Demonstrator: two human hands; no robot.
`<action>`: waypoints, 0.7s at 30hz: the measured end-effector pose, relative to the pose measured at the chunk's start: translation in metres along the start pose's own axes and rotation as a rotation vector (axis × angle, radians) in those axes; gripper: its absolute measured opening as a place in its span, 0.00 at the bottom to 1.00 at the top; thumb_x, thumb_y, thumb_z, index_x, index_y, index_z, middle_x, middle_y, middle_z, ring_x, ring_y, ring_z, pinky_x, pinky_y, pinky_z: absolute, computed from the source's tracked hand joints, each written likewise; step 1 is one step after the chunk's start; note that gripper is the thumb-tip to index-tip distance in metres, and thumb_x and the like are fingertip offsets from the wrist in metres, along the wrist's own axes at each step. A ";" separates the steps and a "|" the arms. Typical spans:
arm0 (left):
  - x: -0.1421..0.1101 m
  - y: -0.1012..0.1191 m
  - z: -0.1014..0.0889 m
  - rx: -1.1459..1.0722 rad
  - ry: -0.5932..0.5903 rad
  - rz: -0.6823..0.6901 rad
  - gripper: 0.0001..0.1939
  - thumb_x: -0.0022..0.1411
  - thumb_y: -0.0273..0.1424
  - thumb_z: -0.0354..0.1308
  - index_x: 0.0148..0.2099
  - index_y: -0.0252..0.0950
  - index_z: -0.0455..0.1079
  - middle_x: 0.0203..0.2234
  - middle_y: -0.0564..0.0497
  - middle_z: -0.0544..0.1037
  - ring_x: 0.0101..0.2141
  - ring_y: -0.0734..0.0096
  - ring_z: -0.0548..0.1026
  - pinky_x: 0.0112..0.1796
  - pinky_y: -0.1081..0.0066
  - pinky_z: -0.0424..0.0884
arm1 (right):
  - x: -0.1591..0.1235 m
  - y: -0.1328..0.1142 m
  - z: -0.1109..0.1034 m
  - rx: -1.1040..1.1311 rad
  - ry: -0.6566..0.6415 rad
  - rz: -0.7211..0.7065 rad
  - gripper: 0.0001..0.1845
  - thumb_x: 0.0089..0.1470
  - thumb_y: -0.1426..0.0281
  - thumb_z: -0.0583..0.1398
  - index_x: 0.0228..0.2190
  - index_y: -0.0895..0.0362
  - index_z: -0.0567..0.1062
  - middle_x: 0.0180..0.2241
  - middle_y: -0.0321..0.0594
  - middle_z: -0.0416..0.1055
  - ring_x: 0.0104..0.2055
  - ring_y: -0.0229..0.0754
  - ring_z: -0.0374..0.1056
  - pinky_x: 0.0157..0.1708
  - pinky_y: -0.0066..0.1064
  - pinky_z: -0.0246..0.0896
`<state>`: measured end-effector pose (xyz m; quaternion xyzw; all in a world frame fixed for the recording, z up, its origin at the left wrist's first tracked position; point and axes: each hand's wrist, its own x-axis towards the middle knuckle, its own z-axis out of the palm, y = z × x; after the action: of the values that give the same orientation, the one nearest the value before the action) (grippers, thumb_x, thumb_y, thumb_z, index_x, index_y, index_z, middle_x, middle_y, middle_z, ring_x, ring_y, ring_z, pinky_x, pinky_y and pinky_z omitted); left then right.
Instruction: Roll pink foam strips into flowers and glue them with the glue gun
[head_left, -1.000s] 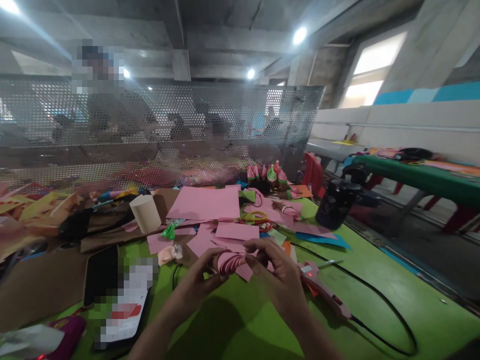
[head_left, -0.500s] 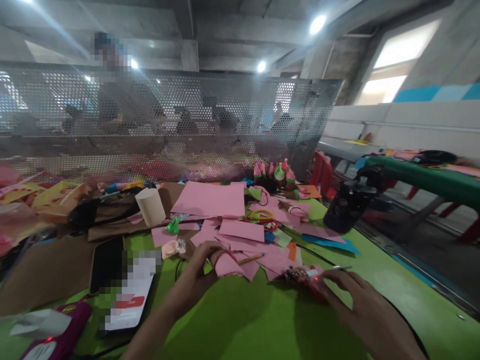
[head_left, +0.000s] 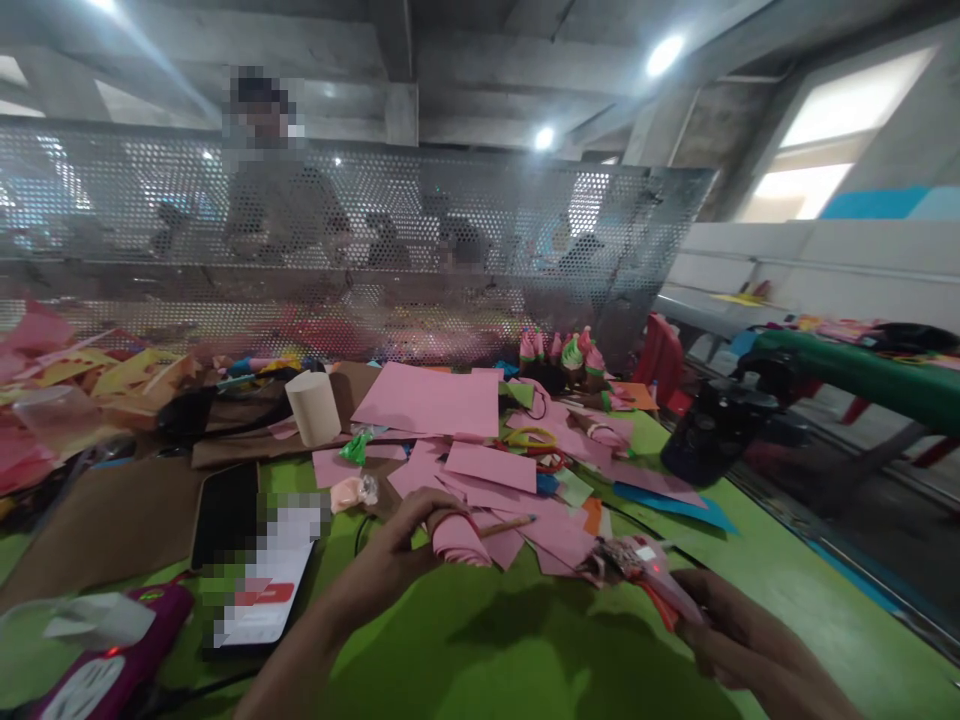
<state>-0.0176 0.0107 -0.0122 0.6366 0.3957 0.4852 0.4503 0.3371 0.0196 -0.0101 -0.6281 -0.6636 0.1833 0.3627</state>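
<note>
While a pink paper roll (head_left: 457, 541) is pinched in the left hand (head_left: 409, 530), a glue gun (head_left: 658, 577) is gripped in the right hand (head_left: 731, 625)

Across the green table (head_left: 450, 665), pink sheets (head_left: 427, 398) are strewn beyond both hands, with yellow-handled scissors (head_left: 529, 437) laid among them. Between roll and gun, a pencil (head_left: 510, 524) is rested on the paper. The left side is crowded by a black phone (head_left: 225, 515), a lit phone (head_left: 266, 590) and a magenta power strip (head_left: 112, 665); the far right is flanked by a dark tumbler (head_left: 716, 430). Small swirled pieces (head_left: 574, 350) are grouped near a perforated screen (head_left: 420, 290), behind which a person (head_left: 281, 205) is seen.

A second earlier, both hands were held at the roll and the gun was left lying on the tabletop; now its handle is enclosed by the right fingers, and the roll is clamped by the left fingers alone.

Held before the strewn paper, the roll is seen end-on, its layered edges loosely curved, its top lined by a darker edge
</note>
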 end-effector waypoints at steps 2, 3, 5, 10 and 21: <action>0.000 -0.001 -0.001 -0.006 -0.017 -0.005 0.17 0.59 0.25 0.60 0.50 0.42 0.68 0.48 0.48 0.70 0.49 0.61 0.66 0.49 0.66 0.61 | -0.003 -0.015 -0.003 0.300 -0.099 0.159 0.24 0.45 0.55 0.61 0.43 0.54 0.75 0.22 0.37 0.71 0.20 0.40 0.62 0.17 0.28 0.55; 0.000 -0.002 -0.001 -0.008 -0.025 -0.009 0.17 0.58 0.25 0.61 0.50 0.42 0.68 0.48 0.48 0.70 0.49 0.61 0.66 0.49 0.66 0.61 | -0.003 -0.021 -0.003 0.442 -0.140 0.237 0.27 0.42 0.56 0.64 0.45 0.54 0.74 0.26 0.38 0.73 0.22 0.41 0.63 0.18 0.28 0.58; 0.000 -0.003 -0.001 -0.019 -0.037 -0.015 0.17 0.58 0.24 0.61 0.49 0.42 0.68 0.48 0.49 0.70 0.49 0.62 0.66 0.50 0.67 0.60 | -0.001 -0.033 -0.001 0.651 -0.202 0.359 0.29 0.37 0.57 0.68 0.43 0.54 0.76 0.30 0.41 0.75 0.26 0.43 0.66 0.22 0.29 0.62; 0.000 -0.001 -0.001 -0.071 -0.097 -0.043 0.18 0.56 0.22 0.61 0.48 0.42 0.70 0.47 0.50 0.70 0.49 0.62 0.66 0.50 0.66 0.60 | 0.002 -0.056 0.015 0.898 -0.446 0.303 0.16 0.44 0.60 0.67 0.34 0.56 0.79 0.27 0.40 0.73 0.22 0.39 0.63 0.23 0.29 0.60; -0.001 0.011 -0.001 -0.070 -0.160 -0.125 0.18 0.50 0.21 0.58 0.45 0.40 0.70 0.43 0.50 0.71 0.47 0.62 0.66 0.52 0.65 0.59 | 0.003 -0.088 0.024 0.678 -0.509 0.040 0.19 0.50 0.54 0.65 0.37 0.55 0.79 0.33 0.43 0.76 0.24 0.36 0.56 0.22 0.28 0.52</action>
<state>-0.0184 0.0068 -0.0017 0.6313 0.3801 0.4173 0.5319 0.2581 0.0154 0.0364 -0.4208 -0.6217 0.5475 0.3696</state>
